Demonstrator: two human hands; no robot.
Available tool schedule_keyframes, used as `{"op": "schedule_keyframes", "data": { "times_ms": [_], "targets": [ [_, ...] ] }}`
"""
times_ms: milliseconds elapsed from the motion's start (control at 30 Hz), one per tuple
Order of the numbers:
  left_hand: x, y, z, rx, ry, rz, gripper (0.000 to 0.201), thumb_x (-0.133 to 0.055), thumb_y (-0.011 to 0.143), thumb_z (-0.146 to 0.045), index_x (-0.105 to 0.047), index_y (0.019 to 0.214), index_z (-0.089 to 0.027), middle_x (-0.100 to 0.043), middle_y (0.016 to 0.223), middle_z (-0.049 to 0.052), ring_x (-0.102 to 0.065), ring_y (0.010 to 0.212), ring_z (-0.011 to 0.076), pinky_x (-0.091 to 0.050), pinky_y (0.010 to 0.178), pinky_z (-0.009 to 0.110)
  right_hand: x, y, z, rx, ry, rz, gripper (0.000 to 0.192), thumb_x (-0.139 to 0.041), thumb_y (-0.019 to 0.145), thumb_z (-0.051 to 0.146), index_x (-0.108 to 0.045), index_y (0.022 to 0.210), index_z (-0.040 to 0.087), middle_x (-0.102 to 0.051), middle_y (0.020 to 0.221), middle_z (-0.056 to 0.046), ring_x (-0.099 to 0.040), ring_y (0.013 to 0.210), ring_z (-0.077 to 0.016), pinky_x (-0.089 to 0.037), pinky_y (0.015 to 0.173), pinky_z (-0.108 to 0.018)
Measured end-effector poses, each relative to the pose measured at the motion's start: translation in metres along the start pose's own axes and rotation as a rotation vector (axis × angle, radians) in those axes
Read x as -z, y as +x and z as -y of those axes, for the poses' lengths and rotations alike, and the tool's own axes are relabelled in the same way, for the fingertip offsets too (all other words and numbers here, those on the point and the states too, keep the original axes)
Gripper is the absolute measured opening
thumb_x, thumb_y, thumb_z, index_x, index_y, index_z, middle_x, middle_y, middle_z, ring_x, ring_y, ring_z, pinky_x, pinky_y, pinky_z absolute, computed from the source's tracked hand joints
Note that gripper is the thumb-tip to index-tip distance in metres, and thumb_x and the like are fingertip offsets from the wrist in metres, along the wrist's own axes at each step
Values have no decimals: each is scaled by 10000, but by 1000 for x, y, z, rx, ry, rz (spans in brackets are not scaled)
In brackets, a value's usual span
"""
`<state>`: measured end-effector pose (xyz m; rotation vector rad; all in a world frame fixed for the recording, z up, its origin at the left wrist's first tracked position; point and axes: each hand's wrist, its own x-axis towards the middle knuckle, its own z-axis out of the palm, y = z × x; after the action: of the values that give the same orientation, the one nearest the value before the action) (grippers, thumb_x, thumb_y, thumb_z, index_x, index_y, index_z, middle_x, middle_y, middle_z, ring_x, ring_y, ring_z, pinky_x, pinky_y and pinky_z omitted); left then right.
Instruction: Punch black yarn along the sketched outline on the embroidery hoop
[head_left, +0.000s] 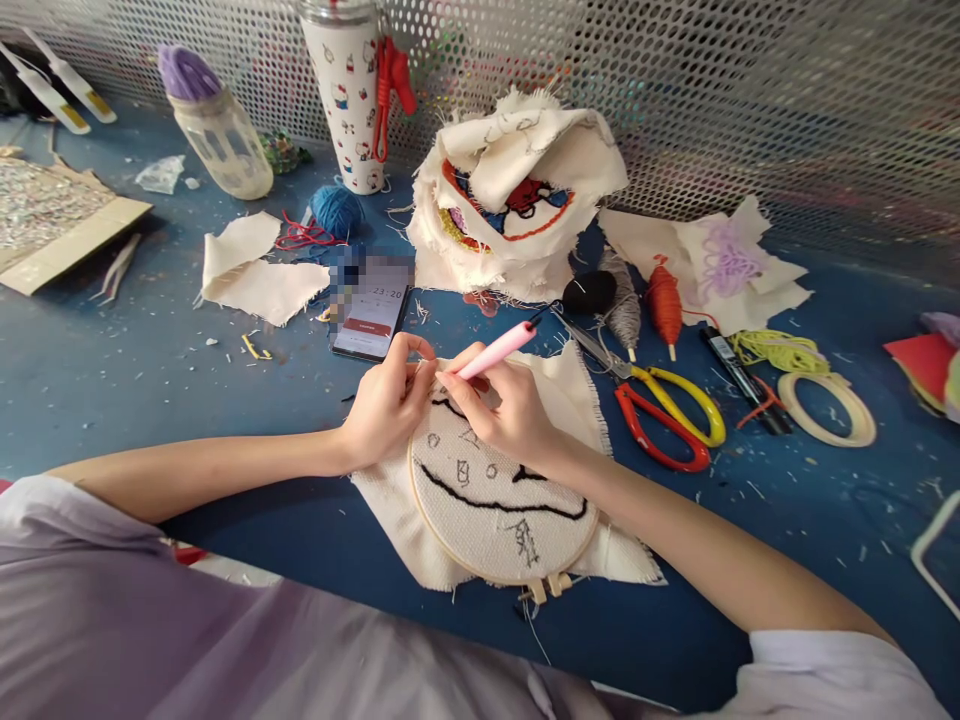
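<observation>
Your right hand (504, 408) is closed around the pink punch needle (498, 350), held like a pen with its tip down on the cloth at the upper edge of the embroidery hoop (501, 512), which lies flat on the blue counter (150, 380) just in front of you. Your left hand (388, 398) rests on the hoop's upper left rim, its fingers pinched together close to the needle tip; whether they hold a thread there is too fine to tell. To my eye, you are working the black outline (501, 504) near the top of the drawn face, so keep the needle close to upright and follow the pencilled line closely. Press the left hand down on the rim so the stretched cloth stays taut and the hoop does not slide. Keep those pinched fingers clear of the tip. The yellow and red scissors (660, 408) lie just right of the hoop, within reach, and the phone (371, 310) sits beyond your left hand.
</observation>
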<state>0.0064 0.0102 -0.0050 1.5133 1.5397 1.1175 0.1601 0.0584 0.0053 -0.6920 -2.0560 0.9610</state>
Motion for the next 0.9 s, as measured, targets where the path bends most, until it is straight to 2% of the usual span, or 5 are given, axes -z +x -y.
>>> {"op": "schedule_keyframes", "data": {
  "times_ms": [167, 333, 533, 700, 900],
  "targets": [
    [1, -1, 0, 36, 9, 11, 56, -449, 912, -172, -410, 940, -202, -404, 479, -104, -320, 415, 67, -218, 448, 200, 0, 4, 0, -101, 28, 15, 206, -560, 923, 350, -546, 782, 201, -489, 607, 47, -371, 482, -74, -313, 448, -249],
    [2, -2, 1, 20, -34, 17, 82, -444, 914, -166, -397, 969, -204, -573, 619, -49, -436, 500, 80, -314, 511, 206, -4, 3, -1, 26, -118, 3, 227, -639, 869, 321, -538, 704, 201, -534, 639, 18, -464, 614, -117, -395, 594, -285],
    [1, 0, 0, -5, -47, -13, 45, -436, 944, -178, -404, 949, -208, -371, 488, -105, -296, 425, 69, -197, 453, 217, 2, 1, 1, -130, 155, -68, 169, -549, 922, 309, -573, 796, 199, -519, 683, 26, -413, 557, -90, -346, 514, -255],
    [1, 1, -2, 2, -20, -5, 55, -430, 939, -161, -404, 928, -207, -345, 474, -112, -288, 418, 68, -187, 450, 221, 4, 3, -1, -169, 293, -179, 189, -565, 907, 315, -564, 752, 206, -482, 674, 33, -424, 584, -91, -394, 573, -253],
    [1, 2, -1, 12, -26, -4, 56, -439, 934, -163, -406, 916, -205, -353, 472, -110, -303, 417, 68, -189, 450, 216, 3, 3, -3, -192, 265, -188, 200, -559, 910, 345, -564, 762, 211, -494, 683, 27, -444, 597, -100, -411, 589, -263]
  ]
}}
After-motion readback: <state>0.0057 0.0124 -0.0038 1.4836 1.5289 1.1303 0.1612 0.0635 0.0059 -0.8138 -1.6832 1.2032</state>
